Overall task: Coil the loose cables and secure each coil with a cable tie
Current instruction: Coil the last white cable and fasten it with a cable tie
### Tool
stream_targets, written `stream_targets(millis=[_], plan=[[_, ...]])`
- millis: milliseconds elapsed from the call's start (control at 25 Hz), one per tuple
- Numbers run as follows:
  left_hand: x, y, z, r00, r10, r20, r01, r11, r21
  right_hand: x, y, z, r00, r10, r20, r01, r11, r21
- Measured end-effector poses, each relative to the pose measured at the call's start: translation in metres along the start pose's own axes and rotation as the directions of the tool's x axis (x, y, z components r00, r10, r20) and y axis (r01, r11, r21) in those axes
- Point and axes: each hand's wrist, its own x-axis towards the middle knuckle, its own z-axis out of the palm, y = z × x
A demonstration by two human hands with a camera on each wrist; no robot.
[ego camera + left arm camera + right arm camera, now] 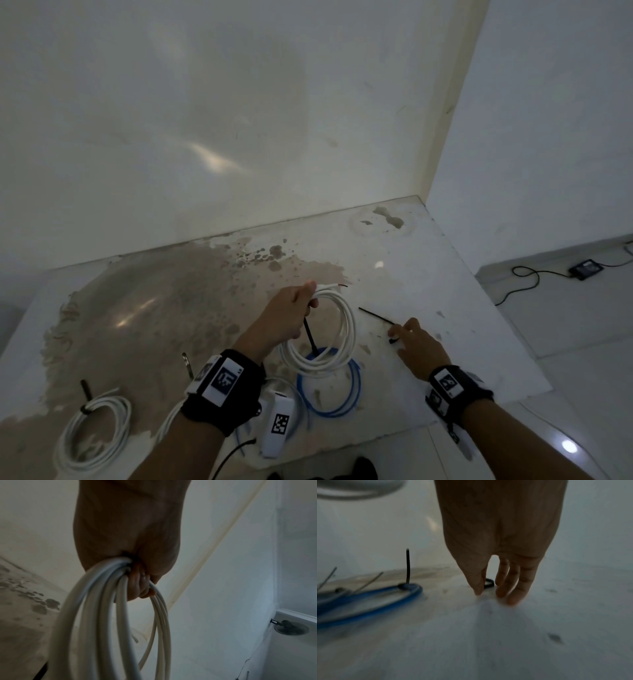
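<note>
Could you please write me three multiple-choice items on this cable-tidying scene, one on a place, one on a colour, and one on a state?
1. Where does the loose black plastic cable tie lie?
A. on the white tabletop by the right hand
B. on the floor
C. inside the blue coil

2. What colour is the coiled cable gripped by the left hand?
A. blue
B. white
C. black

3. What state is the blue cable coil in?
A. uncoiled
B. hanging from a hand
C. lying tied with a black tie

Answers: 1 A, the head view shows it at the fingertips; 2 B, the held white cable coil shows; 3 C, a tie stands up from it.
</note>
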Motion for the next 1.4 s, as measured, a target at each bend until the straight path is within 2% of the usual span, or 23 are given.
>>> stream_targets(millis=[80, 160, 200, 280, 360, 480, 520, 600, 680, 760, 880, 1000, 1120, 1280, 1400], plan=[[-0.001, 0.001, -0.003, 1.000, -0.022, -0.005, 0.022, 1.000, -0.005, 0.002, 0.002, 0.005, 0.999, 0.000, -0.041, -0.002, 0.998, -0.069], [-0.005, 0.002, -0.009, 0.998, -0.052, -0.040, 0.051, 0.999, -0.014, 0.001, 0.002, 0.004, 0.998, -0.002, -0.060, -0.001, 0.999, -0.047], [-0.006, 0.002, -0.012, 0.996, -0.062, -0.064, 0.061, 0.998, -0.025, 0.000, 0.001, 0.001, 0.997, 0.007, -0.079, -0.005, 1.000, 0.018], [-0.007, 0.003, -0.019, 0.991, -0.074, -0.114, 0.068, 0.996, -0.058, -0.003, -0.009, -0.019, 0.980, 0.015, -0.196, 0.028, 0.977, 0.213], [-0.006, 0.003, -0.026, 0.984, -0.086, -0.157, 0.072, 0.993, -0.093, -0.009, -0.033, -0.058, 0.955, 0.006, -0.297, 0.121, 0.905, 0.407], [-0.002, 0.004, -0.031, 0.974, -0.076, -0.211, 0.054, 0.993, -0.105, -0.038, -0.084, -0.135, 0.936, -0.096, -0.340, 0.308, 0.694, 0.651], [-0.001, 0.005, -0.033, 0.970, -0.060, -0.234, 0.038, 0.995, -0.096, -0.049, -0.101, -0.157, 0.928, -0.158, -0.338, 0.358, 0.634, 0.686], [0.000, 0.011, -0.036, 0.964, -0.006, -0.267, -0.007, 0.999, -0.048, -0.069, -0.128, -0.186, 0.913, -0.289, -0.286, 0.405, 0.582, 0.705], [0.000, 0.019, -0.040, 0.964, 0.063, -0.259, -0.056, 0.998, 0.036, -0.080, -0.148, -0.197, 0.897, -0.414, -0.156, 0.394, 0.586, 0.708], [-0.001, 0.024, -0.046, 0.959, 0.100, -0.264, -0.092, 0.995, 0.043, -0.082, -0.160, -0.197, 0.875, -0.483, -0.023, 0.363, 0.624, 0.692], [-0.004, 0.030, -0.054, 0.957, 0.150, -0.249, -0.156, 0.988, -0.005, -0.074, -0.174, -0.192, 0.865, -0.501, 0.041, 0.333, 0.632, 0.700], [-0.013, 0.036, -0.055, 0.951, 0.259, -0.165, -0.262, 0.965, 0.009, -0.063, -0.188, -0.188, 0.868, -0.484, -0.109, 0.392, 0.533, 0.750], [-0.019, 0.040, -0.057, 0.947, 0.260, -0.188, -0.272, 0.961, -0.040, -0.058, -0.197, -0.184, 0.824, -0.504, -0.259, 0.507, 0.451, 0.735], [-0.021, 0.040, -0.063, 0.939, 0.219, -0.267, -0.251, 0.963, -0.095, -0.056, -0.208, -0.169, 0.795, -0.441, -0.416, 0.600, 0.478, 0.641], [-0.024, 0.040, -0.067, 0.942, 0.201, -0.269, -0.226, 0.972, -0.064, -0.056, -0.217, -0.163, 0.787, -0.377, -0.488, 0.616, 0.450, 0.647]])
